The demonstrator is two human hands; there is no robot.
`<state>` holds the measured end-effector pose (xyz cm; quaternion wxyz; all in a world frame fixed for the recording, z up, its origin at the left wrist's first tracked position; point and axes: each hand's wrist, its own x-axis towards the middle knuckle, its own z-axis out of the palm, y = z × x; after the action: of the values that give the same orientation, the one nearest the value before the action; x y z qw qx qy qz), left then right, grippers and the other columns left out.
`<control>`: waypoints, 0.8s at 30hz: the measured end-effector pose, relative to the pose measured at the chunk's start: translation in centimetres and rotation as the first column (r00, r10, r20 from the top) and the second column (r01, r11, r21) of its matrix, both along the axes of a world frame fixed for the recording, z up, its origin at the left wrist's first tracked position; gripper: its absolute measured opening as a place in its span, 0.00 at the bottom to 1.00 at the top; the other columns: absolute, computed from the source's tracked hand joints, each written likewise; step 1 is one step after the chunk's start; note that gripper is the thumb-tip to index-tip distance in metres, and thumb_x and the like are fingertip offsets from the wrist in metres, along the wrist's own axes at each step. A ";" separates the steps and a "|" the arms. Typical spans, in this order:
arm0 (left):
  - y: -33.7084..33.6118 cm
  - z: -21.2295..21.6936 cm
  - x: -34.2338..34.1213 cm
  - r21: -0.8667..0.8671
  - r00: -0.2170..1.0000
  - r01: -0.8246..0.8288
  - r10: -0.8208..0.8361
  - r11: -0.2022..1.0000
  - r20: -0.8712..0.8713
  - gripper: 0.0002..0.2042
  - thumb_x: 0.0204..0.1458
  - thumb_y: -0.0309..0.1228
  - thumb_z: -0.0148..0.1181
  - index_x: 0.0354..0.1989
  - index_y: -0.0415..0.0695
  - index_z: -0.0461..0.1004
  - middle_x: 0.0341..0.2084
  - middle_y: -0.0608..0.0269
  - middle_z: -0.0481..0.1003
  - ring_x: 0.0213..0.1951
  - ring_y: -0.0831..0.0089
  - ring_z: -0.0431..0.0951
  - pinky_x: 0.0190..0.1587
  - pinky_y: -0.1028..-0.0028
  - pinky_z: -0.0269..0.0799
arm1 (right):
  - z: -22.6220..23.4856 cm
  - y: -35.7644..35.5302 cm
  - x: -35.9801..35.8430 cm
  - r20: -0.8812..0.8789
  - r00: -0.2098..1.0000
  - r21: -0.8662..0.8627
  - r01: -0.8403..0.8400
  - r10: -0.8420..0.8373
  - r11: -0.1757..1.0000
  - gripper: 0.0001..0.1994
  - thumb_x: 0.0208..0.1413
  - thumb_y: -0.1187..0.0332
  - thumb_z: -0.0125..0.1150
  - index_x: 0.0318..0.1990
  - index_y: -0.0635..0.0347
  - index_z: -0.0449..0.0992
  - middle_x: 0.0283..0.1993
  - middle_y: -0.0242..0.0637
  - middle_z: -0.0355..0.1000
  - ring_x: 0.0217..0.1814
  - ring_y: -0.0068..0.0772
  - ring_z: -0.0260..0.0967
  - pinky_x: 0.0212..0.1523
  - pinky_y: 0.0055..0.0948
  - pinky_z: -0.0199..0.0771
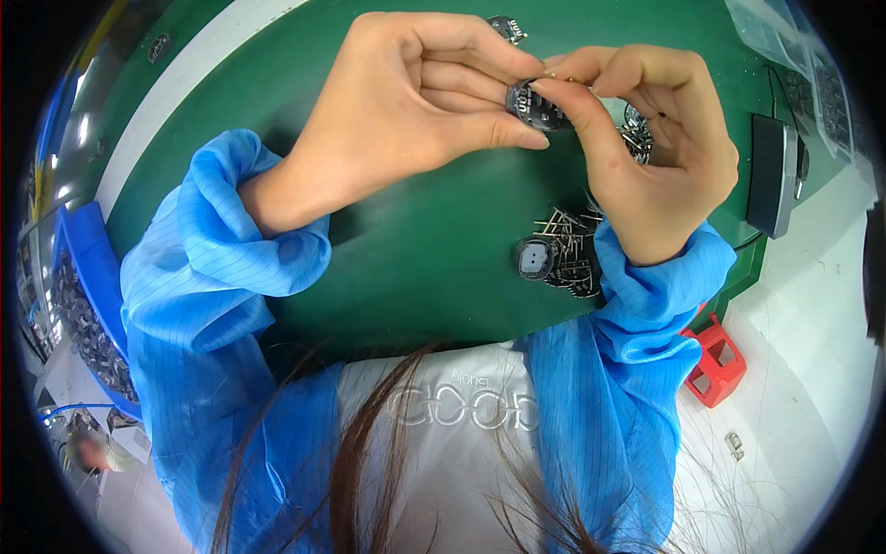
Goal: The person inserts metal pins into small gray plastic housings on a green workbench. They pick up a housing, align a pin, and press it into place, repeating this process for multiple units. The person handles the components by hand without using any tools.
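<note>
My left hand (397, 120) is closed on a small black round plastic part (535, 107) with slots and pale markings on its face, gripped at its edge between thumb and fingers. Pressed against the top of the same part, my right hand (651, 120) pinches with thumb and index finger. Tiny brass-coloured bits show at those fingertips, too small to make out fully. Below, near my right sleeve, lies a heap of metal pins and black pieces (574, 263), with a dark rounded plug-like part (534, 259) at its left edge.
More metal pins (637, 138) lie behind my right hand. Past my left fingers sits another black part (506, 29). A blue bin (88, 268) of dark parts stands at the left. On the right are a black box-shaped device (772, 175), clear plastic containers (798, 65) and a red stool (715, 362).
</note>
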<state>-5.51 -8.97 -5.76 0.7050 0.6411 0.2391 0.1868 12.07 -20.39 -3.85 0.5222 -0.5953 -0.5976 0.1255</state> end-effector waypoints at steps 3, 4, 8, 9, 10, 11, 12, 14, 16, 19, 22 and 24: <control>-0.2 -0.5 -0.1 0.037 0.999 -0.032 0.032 0.999 0.009 0.16 0.50 0.10 0.68 0.48 0.29 0.77 0.43 0.49 0.81 0.46 0.64 0.85 0.52 0.66 0.86 | 0.1 0.4 -0.4 0.264 0.964 0.069 0.014 -0.031 0.998 0.12 0.49 0.89 0.70 0.37 0.67 0.73 0.35 0.42 0.81 0.40 0.31 0.82 0.47 0.27 0.82; -0.3 -0.6 -0.1 0.047 0.999 -0.040 0.039 0.998 0.013 0.16 0.50 0.10 0.68 0.47 0.29 0.77 0.42 0.50 0.81 0.46 0.65 0.85 0.51 0.66 0.86 | 0.2 0.4 -0.6 0.281 0.958 0.074 0.030 -0.050 0.997 0.12 0.49 0.89 0.70 0.36 0.67 0.74 0.34 0.41 0.81 0.40 0.30 0.82 0.46 0.26 0.82; -0.6 0.2 0.4 0.059 0.999 -0.046 0.046 0.997 -0.001 0.15 0.49 0.10 0.69 0.47 0.29 0.77 0.42 0.50 0.82 0.46 0.65 0.85 0.51 0.67 0.85 | 0.5 0.4 -1.1 0.348 0.931 0.091 0.078 -0.106 0.993 0.13 0.47 0.87 0.73 0.35 0.65 0.76 0.33 0.37 0.81 0.38 0.28 0.82 0.44 0.22 0.81; -0.7 0.9 0.8 0.053 0.999 -0.040 0.040 0.998 -0.008 0.15 0.49 0.10 0.69 0.47 0.29 0.77 0.42 0.50 0.82 0.46 0.65 0.85 0.52 0.68 0.85 | 0.5 0.5 -1.2 0.365 0.924 0.094 0.086 -0.115 0.992 0.13 0.46 0.87 0.73 0.35 0.64 0.76 0.33 0.37 0.81 0.37 0.28 0.82 0.43 0.22 0.81; -0.8 1.2 1.0 0.047 0.999 -0.034 0.035 0.998 -0.016 0.15 0.49 0.10 0.69 0.47 0.29 0.77 0.42 0.50 0.82 0.46 0.65 0.85 0.52 0.68 0.85 | 0.5 0.4 -1.2 0.387 0.915 0.099 0.085 -0.117 0.991 0.13 0.46 0.86 0.74 0.36 0.64 0.76 0.34 0.36 0.81 0.37 0.28 0.82 0.43 0.22 0.80; -0.8 1.1 1.0 0.060 1.000 -0.017 0.017 0.998 -0.006 0.15 0.50 0.10 0.68 0.47 0.29 0.77 0.42 0.51 0.82 0.46 0.65 0.85 0.52 0.68 0.84 | 0.4 0.4 -1.1 0.409 0.905 0.104 0.084 -0.119 0.991 0.13 0.47 0.85 0.74 0.36 0.63 0.77 0.34 0.36 0.81 0.37 0.27 0.82 0.42 0.22 0.80; -0.8 0.9 0.9 0.073 1.000 0.000 0.000 0.997 0.004 0.14 0.51 0.11 0.67 0.47 0.29 0.77 0.43 0.51 0.82 0.47 0.65 0.85 0.53 0.68 0.83 | 0.4 0.4 -1.1 0.431 0.894 0.108 0.082 -0.121 0.991 0.13 0.47 0.84 0.75 0.37 0.63 0.77 0.34 0.36 0.81 0.37 0.27 0.82 0.41 0.21 0.80; -0.5 0.5 0.3 0.032 1.000 0.017 -0.018 0.999 0.020 0.14 0.53 0.11 0.65 0.48 0.29 0.76 0.44 0.51 0.82 0.48 0.66 0.84 0.54 0.69 0.82 | 0.7 0.3 -1.0 0.490 0.866 0.080 0.070 -0.101 0.994 0.13 0.48 0.81 0.75 0.39 0.62 0.78 0.36 0.35 0.81 0.37 0.27 0.82 0.40 0.21 0.80; 0.6 -0.6 -0.5 -0.082 0.999 0.030 -0.027 0.996 0.038 0.13 0.55 0.12 0.62 0.49 0.29 0.76 0.45 0.51 0.81 0.49 0.67 0.84 0.55 0.69 0.80 | 0.5 0.4 -0.8 0.515 0.853 0.100 0.043 -0.089 0.994 0.12 0.51 0.80 0.74 0.42 0.63 0.79 0.38 0.36 0.81 0.37 0.27 0.82 0.40 0.22 0.80; 1.2 -1.1 -0.6 -0.067 0.997 0.015 -0.010 0.998 0.074 0.14 0.55 0.13 0.60 0.51 0.30 0.75 0.47 0.51 0.81 0.50 0.69 0.83 0.56 0.71 0.78 | -0.4 0.9 -0.7 0.346 0.936 0.124 0.019 -0.062 0.992 0.13 0.56 0.80 0.68 0.50 0.66 0.79 0.42 0.40 0.81 0.40 0.30 0.81 0.43 0.26 0.81; 1.3 -0.2 0.0 0.026 0.998 -0.063 0.063 0.998 -0.018 0.17 0.53 0.13 0.60 0.53 0.31 0.75 0.47 0.51 0.81 0.49 0.70 0.83 0.55 0.72 0.79 | 1.2 1.6 -2.6 -0.166 0.973 -0.164 0.131 -0.158 0.978 0.17 0.59 0.82 0.63 0.56 0.67 0.77 0.45 0.47 0.79 0.43 0.36 0.81 0.48 0.29 0.82; 0.9 0.5 0.1 0.080 0.995 -0.091 0.093 0.993 -0.026 0.18 0.53 0.14 0.61 0.54 0.32 0.75 0.46 0.52 0.81 0.48 0.70 0.83 0.55 0.72 0.79 | 3.8 2.5 -3.6 -0.296 0.910 -0.385 0.166 -0.292 0.908 0.15 0.58 0.82 0.64 0.54 0.67 0.79 0.44 0.46 0.79 0.42 0.37 0.81 0.46 0.29 0.82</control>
<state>-5.43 -8.05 -5.26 0.6663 0.6592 0.2714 0.2188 8.50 -17.85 -0.04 0.5156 -0.7143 -0.3887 0.2698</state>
